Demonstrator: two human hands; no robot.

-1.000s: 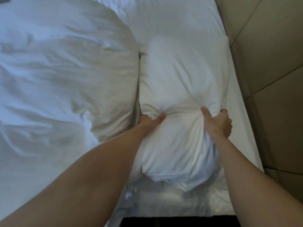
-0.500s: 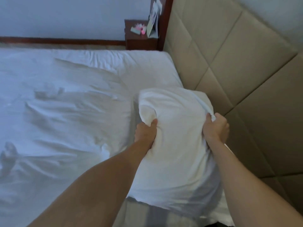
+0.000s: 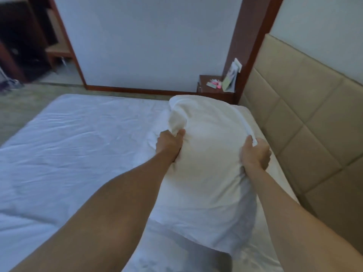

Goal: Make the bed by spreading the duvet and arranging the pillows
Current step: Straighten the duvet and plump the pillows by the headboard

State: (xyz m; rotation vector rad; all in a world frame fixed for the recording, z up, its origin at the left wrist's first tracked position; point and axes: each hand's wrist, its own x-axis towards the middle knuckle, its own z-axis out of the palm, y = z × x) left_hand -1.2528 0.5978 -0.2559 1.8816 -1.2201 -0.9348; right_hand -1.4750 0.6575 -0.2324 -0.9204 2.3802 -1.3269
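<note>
Both hands' grip, left hand [image 3: 169, 141] and right hand [image 3: 255, 154], has raised pillow [image 3: 208, 173] higher.

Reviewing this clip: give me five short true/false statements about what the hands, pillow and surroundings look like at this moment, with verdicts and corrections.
1. Both hands grip the white pillow. True: the left hand and the right hand each bunch its fabric.
2. The pillow lies flat and untouched on the bed. False: it is held up on end, near the padded headboard.
3. The headboard is on the person's right. True.
4. The nightstand is bare. False: small pink items and a propped card sit on it.
5. The left hand rests open on the white sheet. False: it grips the pillow's left side.
</note>
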